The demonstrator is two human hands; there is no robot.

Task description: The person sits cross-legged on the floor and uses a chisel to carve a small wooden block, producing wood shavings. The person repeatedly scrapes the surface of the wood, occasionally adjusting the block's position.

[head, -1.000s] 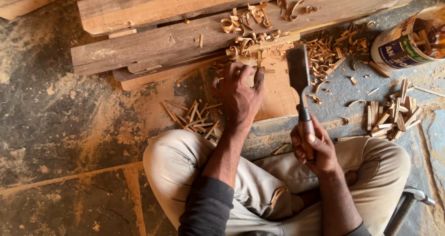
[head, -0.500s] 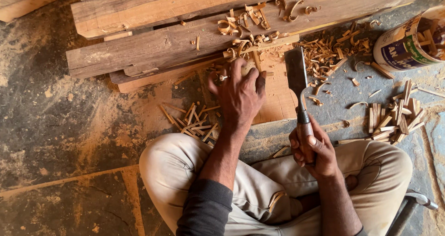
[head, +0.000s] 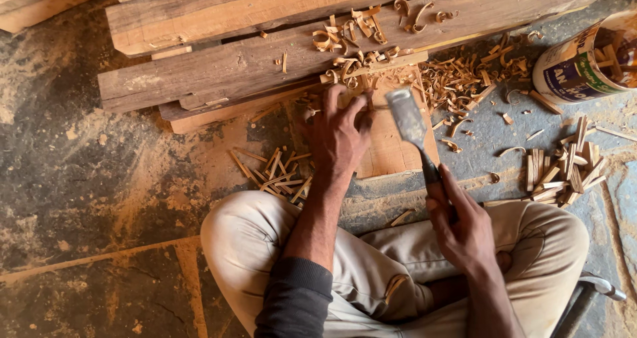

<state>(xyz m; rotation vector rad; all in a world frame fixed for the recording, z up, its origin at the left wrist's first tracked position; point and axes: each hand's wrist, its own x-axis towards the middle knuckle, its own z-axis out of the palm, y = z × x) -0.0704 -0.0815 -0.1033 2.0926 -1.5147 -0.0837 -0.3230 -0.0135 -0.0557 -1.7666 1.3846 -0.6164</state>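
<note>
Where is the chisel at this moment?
In the head view, the chisel is right of centre, held by the right hand, its blade over the wooden board.

Only one package: a round tin can [head: 584, 62], lying tipped on its side at about two o'clock, cut off by the right edge. White label band [head: 564, 69] wrapped round the wall, with blue print and a green patch toward the rim. Open mouth facing right, holding what may be short wooden pieces. No signs or screens.
</note>
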